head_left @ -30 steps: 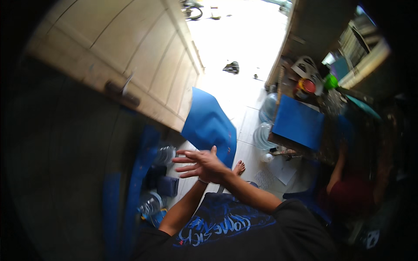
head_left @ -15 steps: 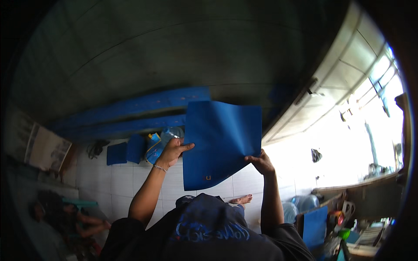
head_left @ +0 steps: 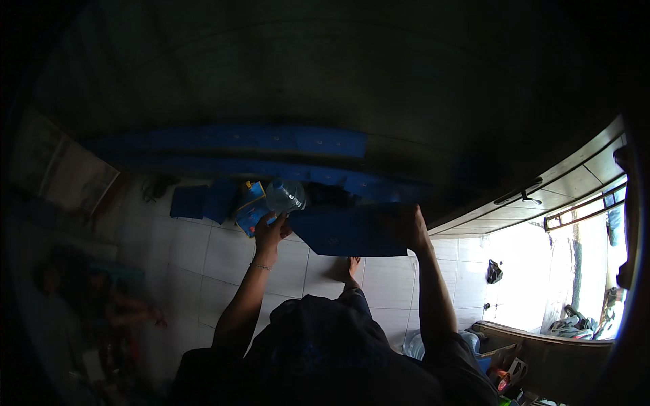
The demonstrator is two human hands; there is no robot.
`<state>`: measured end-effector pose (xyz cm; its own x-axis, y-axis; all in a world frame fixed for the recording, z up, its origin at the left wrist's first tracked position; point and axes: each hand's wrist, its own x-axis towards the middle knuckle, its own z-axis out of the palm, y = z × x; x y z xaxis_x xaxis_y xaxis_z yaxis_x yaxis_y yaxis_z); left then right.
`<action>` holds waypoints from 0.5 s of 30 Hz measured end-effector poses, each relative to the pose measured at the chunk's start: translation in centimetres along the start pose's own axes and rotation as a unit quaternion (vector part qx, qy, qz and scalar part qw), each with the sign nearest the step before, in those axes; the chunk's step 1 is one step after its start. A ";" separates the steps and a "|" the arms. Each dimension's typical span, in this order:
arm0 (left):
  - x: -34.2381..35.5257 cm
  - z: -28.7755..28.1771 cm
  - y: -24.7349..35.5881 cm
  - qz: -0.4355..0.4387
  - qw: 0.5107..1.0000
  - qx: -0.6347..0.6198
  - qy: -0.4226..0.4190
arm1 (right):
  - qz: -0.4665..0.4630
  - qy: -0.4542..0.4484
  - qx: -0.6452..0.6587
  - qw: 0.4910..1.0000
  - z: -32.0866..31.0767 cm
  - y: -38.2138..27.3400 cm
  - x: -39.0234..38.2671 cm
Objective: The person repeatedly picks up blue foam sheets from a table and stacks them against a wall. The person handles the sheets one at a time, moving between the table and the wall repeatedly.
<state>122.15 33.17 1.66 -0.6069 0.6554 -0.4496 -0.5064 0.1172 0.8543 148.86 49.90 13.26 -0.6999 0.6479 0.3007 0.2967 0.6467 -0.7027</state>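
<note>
Dark shirt (head_left: 325,345) — thin bracelet (head_left: 260,266)

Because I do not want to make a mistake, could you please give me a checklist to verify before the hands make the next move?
1. Right hand holding the sheet: ok, at its right end.
2. Left hand gripping the sheet: cannot tell; its fingers are at the left edge, but it is dim there.
3. Free space beyond the left hand: not ok; the jug and bag are close.
4. Good light on the sheet: not ok; it is in shadow.
5. Other person away from the hands: ok, off to the left.
</note>
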 end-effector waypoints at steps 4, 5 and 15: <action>1.5 0.1 -2.1 -0.063 0.998 0.016 -0.009 | -0.120 -0.074 -0.175 0.974 -2.7 3.4 7.4; 1.6 0.4 -2.8 -0.072 0.997 0.038 -0.002 | -0.124 -0.121 -0.266 0.948 -3.2 4.3 8.8; 0.8 7.0 -8.1 -0.139 0.989 0.029 -0.028 | -0.289 0.189 -0.359 0.867 -2.1 25.7 15.5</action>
<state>130.00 37.95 -3.77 -0.4129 0.6318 -0.6560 -0.6123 0.3407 0.7135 147.03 77.40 1.15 -0.6438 0.1297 0.7542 0.3909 0.9030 0.1783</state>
